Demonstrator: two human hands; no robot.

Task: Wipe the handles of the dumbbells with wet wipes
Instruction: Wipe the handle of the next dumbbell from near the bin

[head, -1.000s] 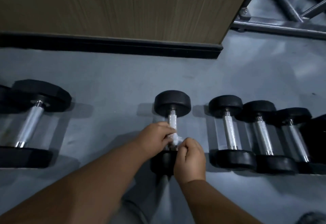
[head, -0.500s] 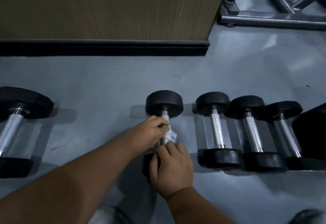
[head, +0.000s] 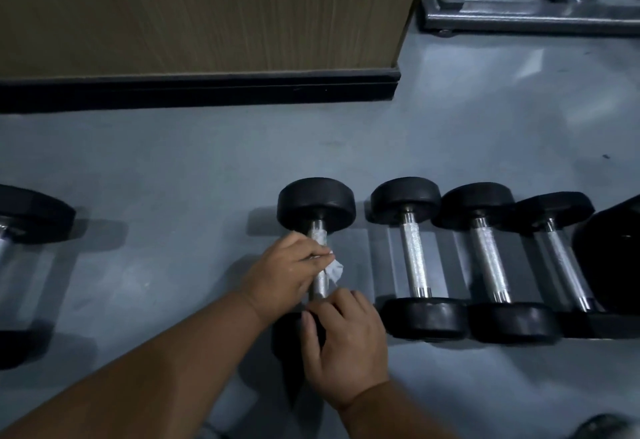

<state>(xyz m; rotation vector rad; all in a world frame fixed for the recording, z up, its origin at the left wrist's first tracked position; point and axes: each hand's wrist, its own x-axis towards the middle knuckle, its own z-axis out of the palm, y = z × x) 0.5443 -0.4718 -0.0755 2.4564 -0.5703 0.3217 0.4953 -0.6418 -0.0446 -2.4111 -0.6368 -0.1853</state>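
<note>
I am looking down at a grey floor (head: 173,168) where 1 dumbbell (head: 316,203) is lying with its chrome handle (head: 318,231) running away from me. My left hand (head: 284,272) is curling around the middle of that handle and pinching a white wipe (head: 334,270) against it; only a crumpled corner of the wipe is sticking out to the right of my fingers, and the rest is hiding under them. My right hand (head: 346,341) is resting on the near weight of the same dumbbell, fingers bent over its top, so most of that black weight is covered and only a dark edge is showing at the left of my hand. I cannot tell how firmly it is gripping.

Just to the right, 3 more dumbbells (head: 415,258) are lying side by side in a row, their weights touching or nearly touching. The farthest right of them is partly blocked by a large black shape (head: 609,258) that the frame edge is cutting off, and I cannot make out what it is. At the far left, a bigger dumbbell (head: 31,217) is also being cut by the frame, well apart from the one I am holding.

Beyond the floor, a wood panel (head: 207,13) with a black baseboard (head: 194,92) is filling the top, and a grey metal frame (head: 533,6) is showing at the top right, only partly in view.
</note>
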